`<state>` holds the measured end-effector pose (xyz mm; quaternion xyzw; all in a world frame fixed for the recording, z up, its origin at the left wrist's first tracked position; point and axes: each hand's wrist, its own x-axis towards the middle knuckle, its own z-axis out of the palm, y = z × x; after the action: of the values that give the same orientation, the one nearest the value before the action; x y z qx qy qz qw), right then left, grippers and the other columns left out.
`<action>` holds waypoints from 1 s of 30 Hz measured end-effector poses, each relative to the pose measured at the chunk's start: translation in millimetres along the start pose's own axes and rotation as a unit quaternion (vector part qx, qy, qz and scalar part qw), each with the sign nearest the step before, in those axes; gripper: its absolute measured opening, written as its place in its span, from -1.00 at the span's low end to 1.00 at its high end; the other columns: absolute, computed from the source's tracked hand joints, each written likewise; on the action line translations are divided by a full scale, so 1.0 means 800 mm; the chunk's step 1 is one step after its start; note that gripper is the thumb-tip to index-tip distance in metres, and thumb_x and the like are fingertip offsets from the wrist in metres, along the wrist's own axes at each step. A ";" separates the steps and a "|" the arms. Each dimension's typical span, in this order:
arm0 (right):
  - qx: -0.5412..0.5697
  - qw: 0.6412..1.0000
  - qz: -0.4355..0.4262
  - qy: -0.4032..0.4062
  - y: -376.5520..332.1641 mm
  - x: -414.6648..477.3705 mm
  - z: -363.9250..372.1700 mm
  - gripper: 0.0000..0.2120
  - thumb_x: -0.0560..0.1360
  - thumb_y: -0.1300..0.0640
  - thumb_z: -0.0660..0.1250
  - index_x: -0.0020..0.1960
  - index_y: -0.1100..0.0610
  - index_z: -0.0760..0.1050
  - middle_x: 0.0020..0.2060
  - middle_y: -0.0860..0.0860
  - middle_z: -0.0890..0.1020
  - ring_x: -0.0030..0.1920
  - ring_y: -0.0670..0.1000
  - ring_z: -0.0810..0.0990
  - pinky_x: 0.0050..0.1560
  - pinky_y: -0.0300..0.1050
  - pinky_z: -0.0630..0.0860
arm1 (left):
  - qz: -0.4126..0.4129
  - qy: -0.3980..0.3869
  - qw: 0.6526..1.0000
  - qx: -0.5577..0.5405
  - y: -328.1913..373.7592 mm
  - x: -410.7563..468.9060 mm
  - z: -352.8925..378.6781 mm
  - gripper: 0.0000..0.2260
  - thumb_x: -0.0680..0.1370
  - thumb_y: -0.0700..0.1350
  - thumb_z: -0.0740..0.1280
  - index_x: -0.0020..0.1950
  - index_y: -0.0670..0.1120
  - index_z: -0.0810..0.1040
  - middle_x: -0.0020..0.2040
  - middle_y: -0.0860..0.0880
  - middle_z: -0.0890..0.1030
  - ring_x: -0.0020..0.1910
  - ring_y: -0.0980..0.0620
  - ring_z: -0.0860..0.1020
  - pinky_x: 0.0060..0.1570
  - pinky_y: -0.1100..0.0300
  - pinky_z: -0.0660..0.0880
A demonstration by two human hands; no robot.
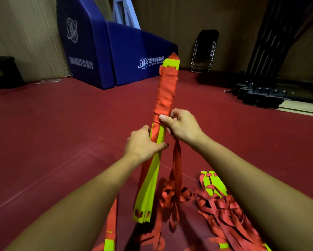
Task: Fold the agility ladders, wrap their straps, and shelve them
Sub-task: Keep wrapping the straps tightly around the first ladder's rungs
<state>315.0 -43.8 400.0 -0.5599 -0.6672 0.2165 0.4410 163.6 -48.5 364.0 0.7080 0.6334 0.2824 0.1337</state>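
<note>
Gripping strap-wrapped ladder bundle

Left hand and right hand grip, arms extended.

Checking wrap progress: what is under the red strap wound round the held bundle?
Stacked yellow rungs, showing above the red strap at the top and below it. Their wrapped stretch is covered; the right hand hides part of the wrap's lower edge.

Sports hall or gym, dark red sport floor, blue padded base with sport brand logo, folded chair at wall
</note>
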 end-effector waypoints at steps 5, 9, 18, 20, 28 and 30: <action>-0.012 1.000 -0.005 -0.001 -0.009 -0.002 -0.010 -0.61 0.50 -0.10 0.41 -0.18 0.24 0.48 -0.56 0.00 0.55 -0.57 -0.04 0.50 -0.44 -0.18 0.43 | 0.031 0.023 0.999 0.016 0.008 0.000 -0.004 -0.65 0.37 0.23 0.50 -0.10 -0.01 0.59 -0.12 -0.09 0.66 0.04 -0.22 0.61 -0.13 0.10 0.40; 0.067 0.993 -0.012 -0.098 -0.012 -0.003 -0.026 -0.77 0.56 0.08 0.39 -0.17 0.20 0.47 -0.49 0.03 0.55 -0.51 -0.06 0.43 -0.42 -0.25 0.39 | 0.026 0.018 0.998 -0.050 0.001 0.004 -0.008 -0.65 0.33 0.17 0.56 -0.15 -0.01 0.52 -0.24 -0.02 0.60 -0.08 -0.17 0.60 -0.20 0.11 0.37; 0.040 0.993 -0.031 -0.111 -0.001 0.000 -0.030 -0.71 0.60 0.13 0.33 -0.29 0.17 0.48 -0.44 0.02 0.59 -0.49 -0.08 0.43 -0.40 -0.26 0.38 | 0.043 -0.037 0.987 -0.149 -0.011 0.007 -0.011 -0.66 0.26 0.10 0.56 -0.01 0.08 0.69 -0.25 0.07 0.70 -0.17 0.04 0.66 -0.11 0.13 0.57; 0.049 0.993 -0.038 -0.102 -0.002 0.000 -0.030 -0.73 0.59 0.13 0.34 -0.27 0.18 0.48 -0.43 0.03 0.61 -0.48 -0.07 0.45 -0.38 -0.25 0.40 | 0.050 -0.049 0.984 -0.166 -0.010 0.007 -0.013 -0.69 0.31 0.04 0.55 0.04 0.11 0.70 -0.25 0.07 0.69 -0.22 0.10 0.63 -0.11 0.15 0.56; 0.095 0.987 -0.007 -0.131 0.003 0.002 -0.028 -0.79 0.61 0.22 0.29 0.11 0.39 0.46 -0.32 0.09 0.62 -0.40 -0.08 0.51 -0.29 -0.31 0.47 | 0.031 -0.087 0.956 -0.279 -0.001 0.008 -0.005 -0.63 0.25 -0.01 0.43 0.05 -0.01 0.68 -0.15 -0.12 0.70 -0.21 0.07 0.54 -0.06 0.00 0.58; 0.098 0.988 -0.005 -0.116 0.005 0.002 -0.031 -0.77 0.59 0.16 0.34 0.13 0.32 0.50 -0.37 0.07 0.59 -0.39 -0.06 0.48 -0.32 -0.30 0.42 | 0.016 -0.093 0.942 -0.322 0.003 0.005 -0.009 -0.65 0.36 -0.20 0.45 0.13 -0.11 0.59 -0.14 -0.09 0.64 -0.17 0.04 0.53 -0.08 0.07 0.50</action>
<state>338.0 -46.2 410.2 -0.4818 -0.6922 0.3417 0.4148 161.7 -46.3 371.7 0.6601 0.4821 0.4064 0.4082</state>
